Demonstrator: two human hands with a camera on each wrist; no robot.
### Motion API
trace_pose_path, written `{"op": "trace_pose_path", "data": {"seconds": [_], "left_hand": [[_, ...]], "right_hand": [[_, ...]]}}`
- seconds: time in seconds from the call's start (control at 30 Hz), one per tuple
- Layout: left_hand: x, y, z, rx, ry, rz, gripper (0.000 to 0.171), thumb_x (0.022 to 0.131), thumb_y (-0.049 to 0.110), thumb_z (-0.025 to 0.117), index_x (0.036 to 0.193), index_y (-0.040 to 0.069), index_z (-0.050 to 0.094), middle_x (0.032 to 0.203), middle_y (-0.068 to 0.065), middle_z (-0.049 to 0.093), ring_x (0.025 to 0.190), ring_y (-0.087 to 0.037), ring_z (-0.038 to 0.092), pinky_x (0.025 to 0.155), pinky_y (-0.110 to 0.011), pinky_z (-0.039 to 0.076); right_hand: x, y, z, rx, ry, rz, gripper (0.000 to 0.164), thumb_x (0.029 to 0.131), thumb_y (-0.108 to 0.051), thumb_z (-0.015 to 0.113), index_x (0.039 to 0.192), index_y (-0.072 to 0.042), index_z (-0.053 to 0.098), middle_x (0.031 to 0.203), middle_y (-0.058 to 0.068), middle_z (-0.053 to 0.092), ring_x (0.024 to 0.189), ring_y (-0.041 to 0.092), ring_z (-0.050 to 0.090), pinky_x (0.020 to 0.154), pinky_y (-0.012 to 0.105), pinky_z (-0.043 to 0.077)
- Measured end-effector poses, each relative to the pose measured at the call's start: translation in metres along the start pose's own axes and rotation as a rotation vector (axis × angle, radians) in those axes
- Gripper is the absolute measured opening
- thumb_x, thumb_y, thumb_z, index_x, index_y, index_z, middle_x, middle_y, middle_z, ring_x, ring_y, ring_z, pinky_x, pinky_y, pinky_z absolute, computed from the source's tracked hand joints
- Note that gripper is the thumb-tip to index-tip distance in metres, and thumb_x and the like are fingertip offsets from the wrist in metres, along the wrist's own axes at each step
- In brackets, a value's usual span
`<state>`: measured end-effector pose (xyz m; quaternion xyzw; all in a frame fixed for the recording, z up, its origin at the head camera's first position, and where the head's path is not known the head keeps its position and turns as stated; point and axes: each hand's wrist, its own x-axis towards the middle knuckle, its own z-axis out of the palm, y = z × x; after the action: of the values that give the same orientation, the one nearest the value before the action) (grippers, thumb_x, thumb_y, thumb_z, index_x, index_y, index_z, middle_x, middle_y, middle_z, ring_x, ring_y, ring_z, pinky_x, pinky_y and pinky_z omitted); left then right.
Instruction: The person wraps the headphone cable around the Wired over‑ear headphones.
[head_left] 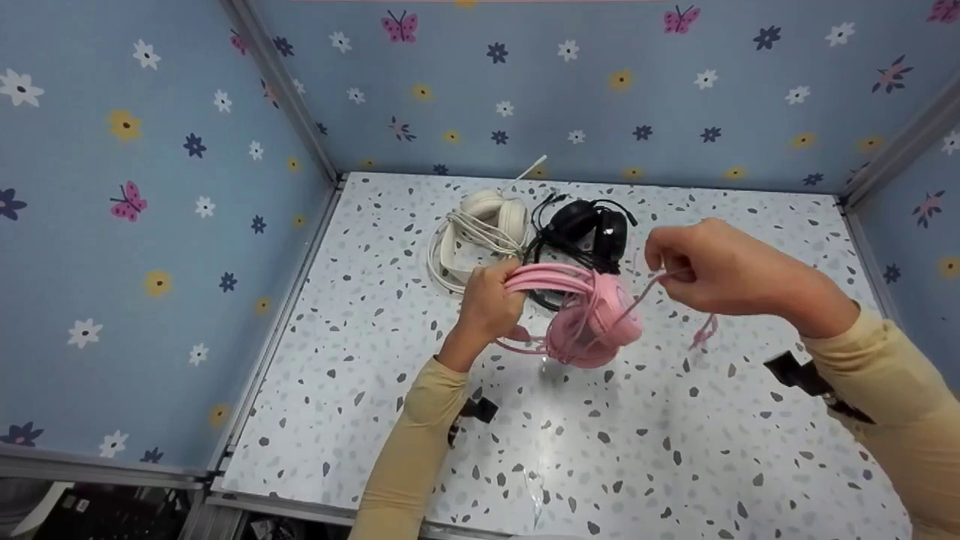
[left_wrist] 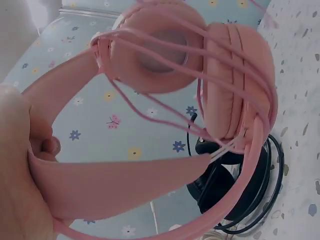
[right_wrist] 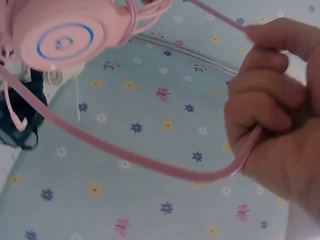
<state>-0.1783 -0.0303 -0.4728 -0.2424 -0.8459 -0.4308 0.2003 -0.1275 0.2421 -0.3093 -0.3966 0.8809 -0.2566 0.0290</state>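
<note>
Pink headphones [head_left: 616, 309] are held above the table, with their pink cable wound around the ear cups and band. My left hand [head_left: 489, 301] grips them by the headband [left_wrist: 125, 187]; the fingers curl round it in the left wrist view. To the right, my right hand [head_left: 724, 266] holds a stretch of the pink cable [right_wrist: 150, 162] in curled fingers. That cable runs from the headphones to the right hand, and a knotted-looking bit of it hangs below the hand. The right wrist view shows a blue ring on one ear cup [right_wrist: 65, 37].
White headphones [head_left: 511, 219] with a bundled cable lie at the back of the speckled table [head_left: 337, 397]. Black headphones [head_left: 611, 236] with a coiled cable lie beside them. Flower-patterned panels [head_left: 540, 90] wall in the back and sides.
</note>
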Motion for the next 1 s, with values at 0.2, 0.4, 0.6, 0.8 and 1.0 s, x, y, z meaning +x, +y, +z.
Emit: {"op": "trace_pose_path", "data": {"seconds": [0.2,0.4,0.6,0.8,1.0], "left_hand": [[-0.008,0.000,0.000,-0.257,-0.278,0.134,0.014,0.059,0.003,0.042,0.061,0.017,0.044,0.052,0.007,0.035,0.047,-0.006,0.034,0.044,-0.022,0.028],[-0.014,0.005,-0.006,-0.650,-0.368,0.138,0.017,0.057,-0.007,0.035,0.061,0.008,0.043,0.052,-0.001,0.034,0.048,-0.013,0.033,0.047,-0.024,0.028],[-0.010,0.014,-0.024,-0.547,-0.458,0.115,0.016,0.057,-0.009,0.041,0.062,0.006,0.045,0.054,0.002,0.035,0.050,-0.011,0.035,0.048,-0.022,0.028],[-0.012,0.010,-0.023,-0.598,-0.584,0.148,0.010,0.058,-0.004,0.040,0.059,0.006,0.039,0.054,0.000,0.031,0.050,-0.012,0.031,0.048,-0.024,0.026],[-0.018,-0.009,-0.003,-0.893,-0.526,0.114,0.008,0.054,0.004,0.036,0.058,0.010,0.036,0.052,0.001,0.028,0.043,-0.013,0.024,0.041,-0.026,0.020]], "right_hand": [[0.009,0.024,-0.007,-0.080,0.119,0.003,0.023,0.066,-0.031,0.075,0.073,-0.021,0.056,0.051,-0.010,0.037,0.043,0.004,0.033,0.042,0.020,0.032],[0.001,0.077,0.005,0.299,-0.048,0.182,0.021,0.067,-0.026,0.075,0.072,-0.013,0.059,0.052,0.002,0.046,0.044,0.008,0.037,0.040,0.025,0.033],[-0.022,0.094,0.013,0.074,0.097,0.263,0.023,0.067,-0.040,0.072,0.063,-0.022,0.058,0.048,-0.006,0.045,0.041,0.007,0.034,0.037,0.025,0.030],[-0.026,0.091,0.006,-0.228,0.424,0.121,0.034,0.061,-0.036,0.078,0.052,-0.022,0.049,0.043,-0.011,0.038,0.038,0.005,0.030,0.039,0.021,0.026],[-0.011,0.115,0.036,-0.352,0.475,0.033,0.036,0.062,-0.037,0.075,0.051,-0.019,0.046,0.043,-0.009,0.039,0.039,0.001,0.027,0.038,0.025,0.026]]}}
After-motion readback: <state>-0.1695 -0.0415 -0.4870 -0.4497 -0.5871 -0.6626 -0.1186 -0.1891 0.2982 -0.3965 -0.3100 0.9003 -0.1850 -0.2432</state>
